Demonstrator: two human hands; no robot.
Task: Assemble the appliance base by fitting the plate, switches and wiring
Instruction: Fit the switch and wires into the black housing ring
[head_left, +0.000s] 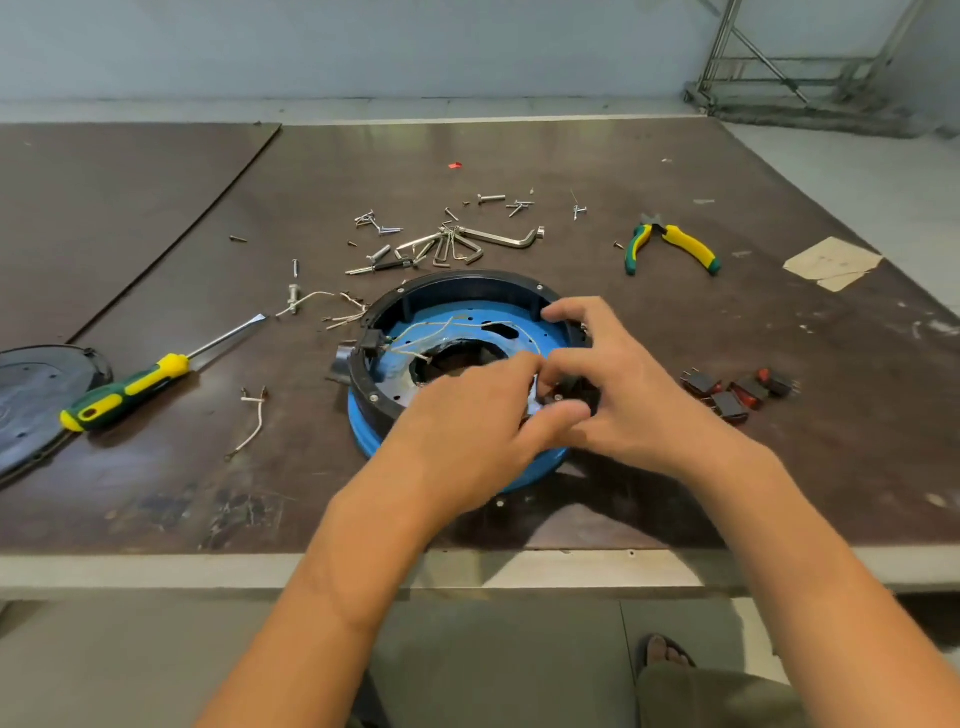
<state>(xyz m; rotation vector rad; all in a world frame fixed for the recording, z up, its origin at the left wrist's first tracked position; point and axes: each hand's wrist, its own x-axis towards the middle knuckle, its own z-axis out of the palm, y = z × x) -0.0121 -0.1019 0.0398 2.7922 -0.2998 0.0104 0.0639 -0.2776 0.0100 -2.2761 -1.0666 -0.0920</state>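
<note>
The round appliance base (457, 291), a black ring over a blue plate (519, 319), lies in the middle of the table with white wires (421, 332) running across its inside. A black switch (371, 340) sits in the ring's left wall. My left hand (467, 431) and my right hand (623, 395) meet at the ring's near right side. Their fingertips pinch a small black part with a white wire (545, 397), largely hidden by the fingers. Several loose red-and-black switches (737, 392) lie just right of the base.
A yellow-green screwdriver (130, 387) and a dark cover plate (31, 400) lie at the left. Hex keys (467, 244), screws and bolts are scattered behind the base. Pliers (675, 247) and a paper scrap (831, 262) lie back right. A loose wire (254, 421) lies front left.
</note>
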